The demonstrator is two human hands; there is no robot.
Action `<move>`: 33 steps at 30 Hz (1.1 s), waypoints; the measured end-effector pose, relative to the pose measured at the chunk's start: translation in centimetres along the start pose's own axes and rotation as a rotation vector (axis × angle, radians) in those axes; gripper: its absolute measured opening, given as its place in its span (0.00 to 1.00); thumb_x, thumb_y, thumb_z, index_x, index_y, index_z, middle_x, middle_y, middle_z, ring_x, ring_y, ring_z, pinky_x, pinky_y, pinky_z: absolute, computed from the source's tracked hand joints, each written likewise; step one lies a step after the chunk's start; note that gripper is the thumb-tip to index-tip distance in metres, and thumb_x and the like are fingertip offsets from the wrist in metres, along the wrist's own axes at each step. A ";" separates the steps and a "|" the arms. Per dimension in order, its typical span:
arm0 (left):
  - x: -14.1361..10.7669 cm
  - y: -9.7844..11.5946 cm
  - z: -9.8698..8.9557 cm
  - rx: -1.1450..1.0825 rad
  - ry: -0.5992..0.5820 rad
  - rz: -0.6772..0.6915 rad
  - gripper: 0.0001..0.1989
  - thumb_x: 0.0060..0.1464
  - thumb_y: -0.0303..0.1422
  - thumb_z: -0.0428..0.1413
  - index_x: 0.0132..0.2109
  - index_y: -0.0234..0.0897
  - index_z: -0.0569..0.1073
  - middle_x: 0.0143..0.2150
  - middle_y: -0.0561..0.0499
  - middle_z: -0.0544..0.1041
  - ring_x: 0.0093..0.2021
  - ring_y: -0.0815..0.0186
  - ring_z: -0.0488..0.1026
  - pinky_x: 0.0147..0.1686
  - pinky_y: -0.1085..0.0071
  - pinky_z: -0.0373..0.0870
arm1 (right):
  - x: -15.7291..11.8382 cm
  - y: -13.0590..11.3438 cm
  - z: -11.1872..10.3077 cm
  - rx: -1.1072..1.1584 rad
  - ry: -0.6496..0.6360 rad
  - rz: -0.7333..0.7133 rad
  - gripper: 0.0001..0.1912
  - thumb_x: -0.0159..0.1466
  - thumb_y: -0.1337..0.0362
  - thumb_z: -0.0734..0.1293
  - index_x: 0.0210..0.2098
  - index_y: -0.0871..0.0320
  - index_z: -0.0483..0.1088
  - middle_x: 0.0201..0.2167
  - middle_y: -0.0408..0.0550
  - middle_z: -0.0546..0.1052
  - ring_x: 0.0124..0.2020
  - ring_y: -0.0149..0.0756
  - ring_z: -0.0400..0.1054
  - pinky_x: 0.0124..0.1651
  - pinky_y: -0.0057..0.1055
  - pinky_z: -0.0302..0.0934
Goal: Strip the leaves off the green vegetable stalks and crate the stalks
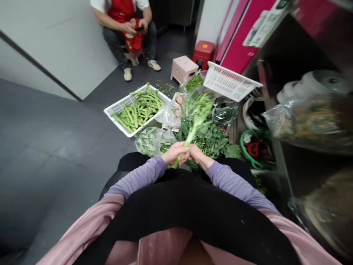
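A green leafy stalk [193, 129] is held upright at a slant in front of my lap, its leafy top blurred. My left hand [175, 152] has its fingers wrapped round the lower stem. Close against it, my right hand [195, 152] is closed at the same stem; what its fingertips pinch is too small to tell. Behind the hands lies a heap of leafy greens [216, 141]. To the left, a white basket [117, 129] holds many cut green stalks [138, 110]. A clear plastic bag [147, 141] of greens sits between the basket and my hands.
A seated person [124, 29] in a red apron holds a phone. Beyond the greens are a pink stool [184, 69], a red stool [203, 53] and a tilted white crate [231, 81]. A green basket [248, 154] and shelf with bagged goods [317, 121] stand at right.
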State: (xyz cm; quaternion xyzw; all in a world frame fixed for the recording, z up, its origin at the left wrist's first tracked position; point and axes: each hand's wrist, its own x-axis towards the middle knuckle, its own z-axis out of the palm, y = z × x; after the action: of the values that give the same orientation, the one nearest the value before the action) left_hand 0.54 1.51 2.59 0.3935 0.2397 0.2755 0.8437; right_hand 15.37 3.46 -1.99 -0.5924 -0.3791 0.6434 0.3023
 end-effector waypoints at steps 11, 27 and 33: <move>1.4 -0.8 -0.5 0.361 0.384 0.091 0.16 0.48 0.39 0.60 0.30 0.37 0.60 0.14 0.60 0.63 0.11 0.74 0.60 0.12 0.78 0.55 | -1.1 -6.9 0.1 0.349 0.115 -0.435 0.20 0.56 0.47 0.65 0.28 0.53 0.54 0.14 0.30 0.48 0.13 0.22 0.39 0.16 0.21 0.36; -0.1 -0.1 -1.8 -0.470 -0.171 -0.090 0.17 0.48 0.41 0.52 0.24 0.38 0.52 0.10 0.62 0.46 0.05 0.75 0.42 0.05 0.79 0.46 | -2.1 -5.1 0.5 0.193 -0.040 -0.410 0.17 0.59 0.45 0.61 0.37 0.52 0.60 0.14 0.31 0.51 0.14 0.24 0.40 0.17 0.22 0.40; -0.5 -0.4 -1.9 -0.318 -0.156 -0.056 0.14 0.50 0.40 0.52 0.26 0.37 0.57 0.12 0.60 0.53 0.07 0.74 0.49 0.06 0.78 0.51 | -3.2 -3.4 0.9 -0.425 0.185 -0.723 0.12 0.63 0.56 0.58 0.26 0.55 0.63 0.23 0.42 0.66 0.26 0.30 0.59 0.32 0.27 0.54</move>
State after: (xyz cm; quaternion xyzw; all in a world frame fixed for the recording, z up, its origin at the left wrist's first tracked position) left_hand -0.87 1.97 1.28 0.2685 0.1377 0.2548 0.9187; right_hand 14.64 2.47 2.60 -0.5257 -0.6578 0.3479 0.4122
